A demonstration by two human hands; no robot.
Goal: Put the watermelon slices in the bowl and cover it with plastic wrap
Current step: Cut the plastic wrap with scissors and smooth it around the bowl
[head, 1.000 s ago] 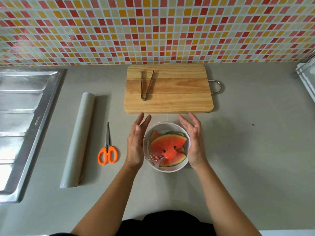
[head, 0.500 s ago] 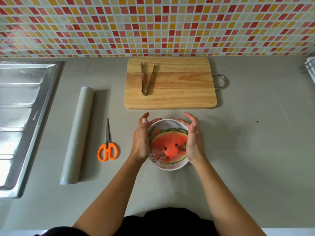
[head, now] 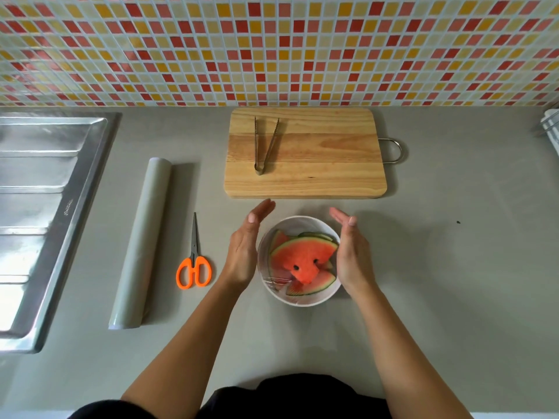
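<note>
A white bowl (head: 302,223) stands on the grey counter just in front of the cutting board. Several red watermelon slices (head: 304,258) with green rind lie in it, under clear plastic wrap that shows as wrinkles at the near left rim. My left hand (head: 243,252) is flat and upright beside the bowl's left side, fingers straight. My right hand (head: 351,252) mirrors it on the right side. Both palms face the bowl and hold nothing. The roll of plastic wrap (head: 142,243) lies lengthwise to the left.
Orange-handled scissors (head: 193,264) lie between the roll and my left hand. A wooden cutting board (head: 326,164) with metal tongs (head: 264,146) sits behind the bowl. A steel sink drainer (head: 39,213) fills the left edge. Tiled wall at the back.
Half a second ago both hands curled over the bowl's rim. Now the fingers are straight and the hands have come off the rim, standing beside the bowl.
</note>
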